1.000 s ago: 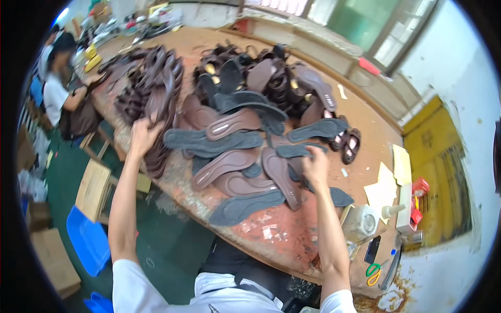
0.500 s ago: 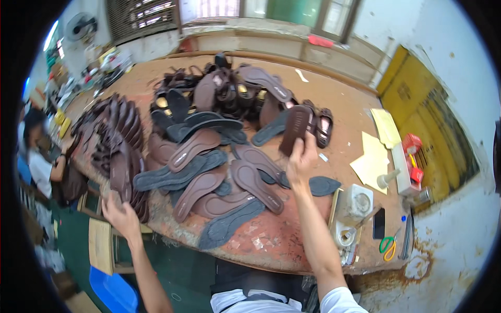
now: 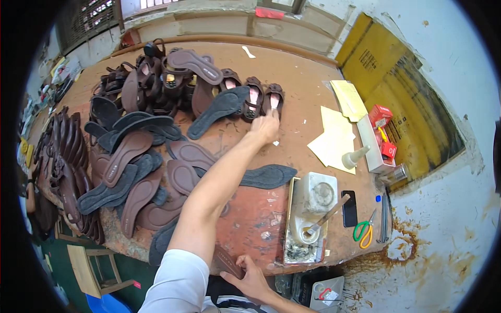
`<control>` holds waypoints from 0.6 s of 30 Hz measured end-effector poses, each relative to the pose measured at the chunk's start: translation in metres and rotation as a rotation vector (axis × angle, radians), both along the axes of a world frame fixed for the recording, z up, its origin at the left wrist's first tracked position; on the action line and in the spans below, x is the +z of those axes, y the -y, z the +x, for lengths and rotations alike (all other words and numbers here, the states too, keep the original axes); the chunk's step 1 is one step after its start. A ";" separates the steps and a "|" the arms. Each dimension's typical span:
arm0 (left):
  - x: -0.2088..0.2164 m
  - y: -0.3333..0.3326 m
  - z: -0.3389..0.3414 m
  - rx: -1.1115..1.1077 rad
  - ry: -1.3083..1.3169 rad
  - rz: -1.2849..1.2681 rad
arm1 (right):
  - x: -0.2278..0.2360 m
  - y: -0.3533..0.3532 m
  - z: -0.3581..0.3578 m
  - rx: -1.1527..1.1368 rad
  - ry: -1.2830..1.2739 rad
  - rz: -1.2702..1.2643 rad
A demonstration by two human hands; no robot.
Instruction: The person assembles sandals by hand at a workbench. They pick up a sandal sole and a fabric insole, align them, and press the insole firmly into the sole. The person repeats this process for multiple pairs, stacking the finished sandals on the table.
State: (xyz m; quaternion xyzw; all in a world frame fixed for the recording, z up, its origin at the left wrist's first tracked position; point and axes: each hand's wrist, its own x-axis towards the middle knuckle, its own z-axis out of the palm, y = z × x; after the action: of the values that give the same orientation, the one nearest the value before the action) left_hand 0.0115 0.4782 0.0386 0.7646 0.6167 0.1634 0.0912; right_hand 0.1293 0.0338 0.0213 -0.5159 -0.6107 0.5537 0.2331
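Note:
My left arm stretches across the table, and my left hand closes on the heel end of a dark brown shoe, the rightmost in a short row. Another brown shoe with a strap stands beside it. Low at the table's front edge, my right hand grips a flat brown shoe piece with a row of small marks; my left arm hides part of it. Left of my arm lie brown insoles and grey-black insoles, overlapping in a loose heap.
Stacked brown uppers stand at the left; piled shoes stand behind the insoles. At right are a white glue container with a brush, a phone, scissors and yellow paper sheets. A wooden stool stands below left.
My left hand has gone from the stacked uppers at left to the shoes at the back. My right hand has drawn the brown piece down to the front edge. The view has swung right.

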 end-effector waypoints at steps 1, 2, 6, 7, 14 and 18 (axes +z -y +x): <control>-0.002 -0.009 0.003 0.003 -0.024 0.054 | -0.001 -0.003 0.001 0.004 0.015 -0.036; -0.004 -0.012 0.000 0.017 -0.037 0.169 | -0.002 -0.004 0.001 0.021 0.024 -0.071; 0.023 0.048 0.022 -0.194 0.048 0.503 | -0.016 -0.009 0.011 -0.143 -0.268 -0.156; 0.021 0.075 0.019 -0.253 0.076 0.558 | -0.012 -0.010 0.019 -0.087 -0.257 -0.121; 0.060 0.370 -0.099 -0.369 0.264 0.648 | 0.097 0.005 0.072 0.171 -0.541 0.279; 0.017 0.473 -0.125 -0.321 0.219 0.425 | 0.121 -0.022 0.076 0.077 0.051 0.551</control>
State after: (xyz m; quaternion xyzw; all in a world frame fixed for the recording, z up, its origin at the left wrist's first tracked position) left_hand -0.1130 0.0056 0.0560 0.8324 0.4260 0.3539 0.0196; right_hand 0.2056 0.0558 0.1421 -0.4232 -0.7630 0.3620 0.3281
